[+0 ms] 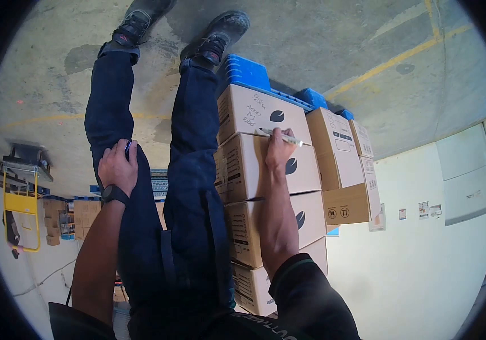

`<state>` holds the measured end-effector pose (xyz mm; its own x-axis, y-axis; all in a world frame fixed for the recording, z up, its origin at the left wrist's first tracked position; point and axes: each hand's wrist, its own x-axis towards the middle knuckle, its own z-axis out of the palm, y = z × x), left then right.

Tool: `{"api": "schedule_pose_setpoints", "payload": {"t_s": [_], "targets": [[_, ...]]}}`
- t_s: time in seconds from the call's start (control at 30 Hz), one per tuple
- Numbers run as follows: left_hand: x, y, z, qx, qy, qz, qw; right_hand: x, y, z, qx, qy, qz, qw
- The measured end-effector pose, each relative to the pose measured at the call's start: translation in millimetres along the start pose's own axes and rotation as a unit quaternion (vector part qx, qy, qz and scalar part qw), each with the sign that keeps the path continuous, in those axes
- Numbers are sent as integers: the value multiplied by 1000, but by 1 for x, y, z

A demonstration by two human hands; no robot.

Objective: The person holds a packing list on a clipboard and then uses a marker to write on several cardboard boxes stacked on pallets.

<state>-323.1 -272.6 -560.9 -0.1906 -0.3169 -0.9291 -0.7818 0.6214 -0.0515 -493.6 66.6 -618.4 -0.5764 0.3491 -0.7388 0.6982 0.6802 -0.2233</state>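
My right hand [279, 148] is closed around a white marker pen [289, 137]. Its dark tip points left, at or close to the face of the top carton [291, 109]. Handwritten words [252, 110] stand on that carton beside a printed black leaf. Further cartons [245, 167] with the same leaf print are stacked with it, and my right forearm crosses in front of them. On my left leg rests my left hand [117, 167], fingers curled, with a small dark blue object [128, 147] showing between thumb and fingers. I cannot make out what that object is.
A blue pallet [248, 72] lies against the stack. Beside it stand more cartons [339, 150]. A yellow-handled trolley [21, 207] is at the far left, near other stacked cartons [87, 212]. Yellow lines [387, 63] mark the concrete floor. A pale wall [401, 266] fills the lower right.
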Motion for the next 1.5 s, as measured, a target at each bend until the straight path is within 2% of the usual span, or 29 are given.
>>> {"api": "schedule_pose_setpoints", "payload": {"t_s": [0.2, 0.5, 0.7, 1.13, 1.2, 1.5], "targets": [[2, 1, 1, 5, -8, -6, 1000, -37, -17, -42, -32, -43, 1, 999], [2, 0, 3, 14, 2, -2, 1000, -40, -20, -41, -74, -92, -12, 993], [2, 5, -3, 10, 4, -1, 1000, -44, -17, -44, -20, -80, -1, 997], [1, 6, -4, 11, 8, -5, 1000, -43, -15, -47, -70, -59, -28, 995], [1, 4, -2, 9, 9, -3, 1000, -43, -16, -49, -25, -68, -19, 997], [2, 4, -5, 8, -8, -14, 1000, -45, -19, -48, -14, -50, -27, 998]]}}
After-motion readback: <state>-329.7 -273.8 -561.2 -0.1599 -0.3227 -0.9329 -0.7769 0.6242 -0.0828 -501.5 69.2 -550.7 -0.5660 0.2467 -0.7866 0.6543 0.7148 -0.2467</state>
